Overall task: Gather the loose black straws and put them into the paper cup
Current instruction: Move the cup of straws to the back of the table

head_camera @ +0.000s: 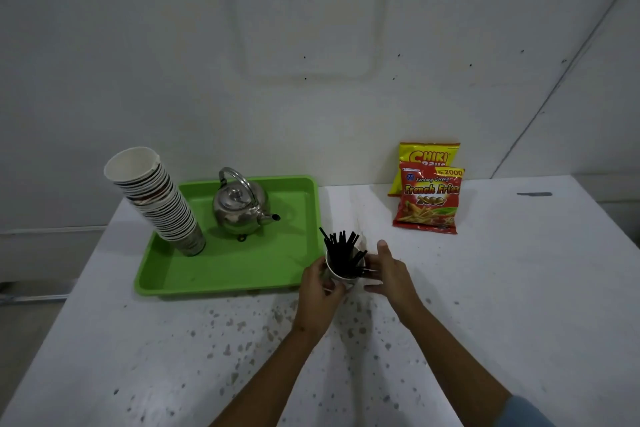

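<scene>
A white paper cup (341, 277) stands on the white table just right of the green tray. A bunch of black straws (341, 250) sticks up out of it, fanned out and leaning. My left hand (317, 291) wraps around the cup's left side. At the cup's right side is my right hand (389, 274), its fingers spread and extended; a couple of straw ends lie by its fingertips. Whether it touches the cup is unclear.
A green tray (228, 274) at the left carries a steel kettle (240, 208) and a leaning stack of paper cups (159, 201). Two snack bags (427, 198) lean against the wall at the back right. The table's front shows dark speckles.
</scene>
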